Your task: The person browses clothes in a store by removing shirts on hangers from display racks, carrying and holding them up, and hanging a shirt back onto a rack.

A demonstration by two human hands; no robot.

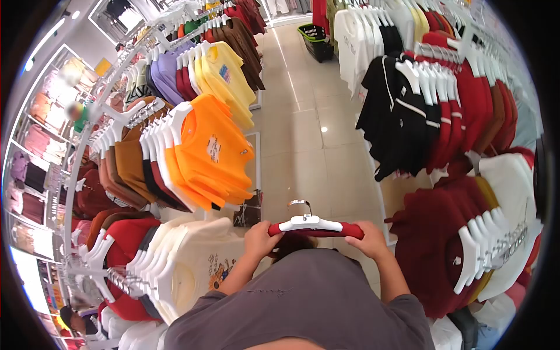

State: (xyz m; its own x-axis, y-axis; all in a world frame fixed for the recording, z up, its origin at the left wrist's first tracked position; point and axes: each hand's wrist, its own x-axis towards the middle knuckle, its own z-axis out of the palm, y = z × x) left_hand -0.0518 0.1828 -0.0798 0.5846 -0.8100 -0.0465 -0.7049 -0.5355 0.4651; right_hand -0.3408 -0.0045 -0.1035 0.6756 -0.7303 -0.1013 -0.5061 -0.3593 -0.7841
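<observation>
A white clothes hanger (310,222) with a metal hook is held level in front of my body. A dark red garment (352,230) hangs on it, its shoulders over the hanger's ends; most of it is out of sight below. My left hand (258,240) is closed round the garment's left shoulder. At the other end, my right hand (369,238) grips the right shoulder. Nearest my left arm are cream tops (204,256) with a printed flower, on a rack. Beyond my right arm hangs a maroon top (429,245) on a white hanger.
A tiled aisle (289,134) runs ahead between clothes racks. Orange tops (216,151) hang at the left, black tops (388,111) at the right. A black basket with a green rim (315,34) stands on the floor far ahead. Another person (76,321) is at the lower left.
</observation>
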